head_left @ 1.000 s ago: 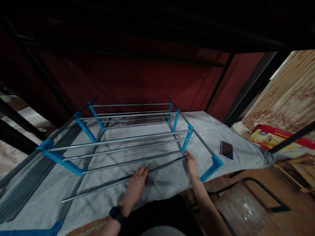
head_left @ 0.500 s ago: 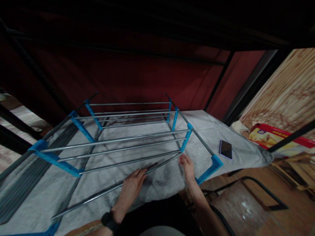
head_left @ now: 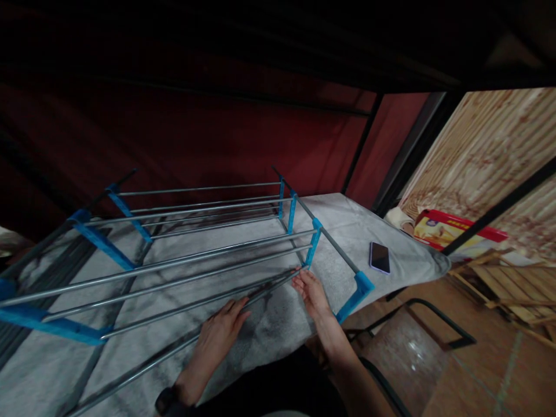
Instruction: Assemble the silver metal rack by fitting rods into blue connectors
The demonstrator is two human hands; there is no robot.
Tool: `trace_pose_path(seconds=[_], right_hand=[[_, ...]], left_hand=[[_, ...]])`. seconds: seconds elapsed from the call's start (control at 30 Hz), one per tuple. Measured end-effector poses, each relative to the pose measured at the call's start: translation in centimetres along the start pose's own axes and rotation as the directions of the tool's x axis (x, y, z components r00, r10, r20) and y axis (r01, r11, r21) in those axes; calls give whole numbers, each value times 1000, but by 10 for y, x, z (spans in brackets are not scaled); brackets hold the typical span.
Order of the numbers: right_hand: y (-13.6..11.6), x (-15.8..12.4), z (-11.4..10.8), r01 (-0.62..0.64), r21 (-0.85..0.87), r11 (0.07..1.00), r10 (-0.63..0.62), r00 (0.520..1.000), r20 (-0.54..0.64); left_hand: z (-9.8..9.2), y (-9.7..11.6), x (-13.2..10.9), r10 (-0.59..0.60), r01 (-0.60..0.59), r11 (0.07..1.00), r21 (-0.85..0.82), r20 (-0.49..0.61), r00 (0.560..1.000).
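A partly assembled rack of metal tubes and blue plastic brackets (head_left: pixel 311 243) lies across a grey cloth. My left hand (head_left: pixel 219 333), with a dark watch on the wrist, is wrapped over the middle of a loose metal tube (head_left: pixel 152 362) along the near side. My right hand (head_left: pixel 310 292) pinches the same tube near its far right end, close to the foot of a blue bracket. The fingers partly hide that end, so I cannot tell whether it touches the bracket. Another blue bracket (head_left: pixel 354 298) sticks out toward me, right of my right hand.
A phone (head_left: pixel 379 258) lies on the grey cloth (head_left: pixel 339 214) at the right. More tubes (head_left: pixel 56 278) lie in a bundle at the left. Beyond the table's right side are a chair (head_left: pixel 403 347), a red and yellow box (head_left: pixel 456 229) and wooden slats (head_left: pixel 512 289).
The view has swung to the right, so the rack appears farther left. Both hands stay on the loose tube, its right end still near the bracket's foot.
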State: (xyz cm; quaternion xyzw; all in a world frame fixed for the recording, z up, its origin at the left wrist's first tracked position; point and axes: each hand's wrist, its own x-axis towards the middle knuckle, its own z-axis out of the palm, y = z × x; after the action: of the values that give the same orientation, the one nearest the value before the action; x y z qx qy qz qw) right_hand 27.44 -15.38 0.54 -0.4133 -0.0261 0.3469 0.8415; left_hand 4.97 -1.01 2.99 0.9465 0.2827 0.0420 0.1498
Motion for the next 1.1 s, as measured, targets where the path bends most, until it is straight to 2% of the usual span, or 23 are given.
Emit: trace_pose_path(seconds=[0.3,0.47,0.63,0.8,0.9,1.0,1.1], right_hand=[[1,3,-4,39,-103,994,-42,999,-29],[6,8,-6,35,-82,996,-36,999,-21],[6,23,0,-5,-17,1000,4,998,-64],[1,36,4,28,-11,1000,-28,997,-75],[-1,39,3,34,-39,999,-37,996,-87],[0,40,-1,25,-69,997,-29,998,-51],[1,39,-8,57,-178,982,-61,998,-16]], left_hand=[[-5,4,7,71,-70,995,64,-11,997],[-1,2,12,85,-83,995,59,-43,995],[-7,7,28,41,-37,994,99,-38,998],[-11,9,45,78,-70,991,113,-71,994],[-8,8,51,94,-84,990,113,-82,992],[-8,7,56,99,-91,990,110,-72,992],[-11,7,60,96,-89,990,110,-58,994]])
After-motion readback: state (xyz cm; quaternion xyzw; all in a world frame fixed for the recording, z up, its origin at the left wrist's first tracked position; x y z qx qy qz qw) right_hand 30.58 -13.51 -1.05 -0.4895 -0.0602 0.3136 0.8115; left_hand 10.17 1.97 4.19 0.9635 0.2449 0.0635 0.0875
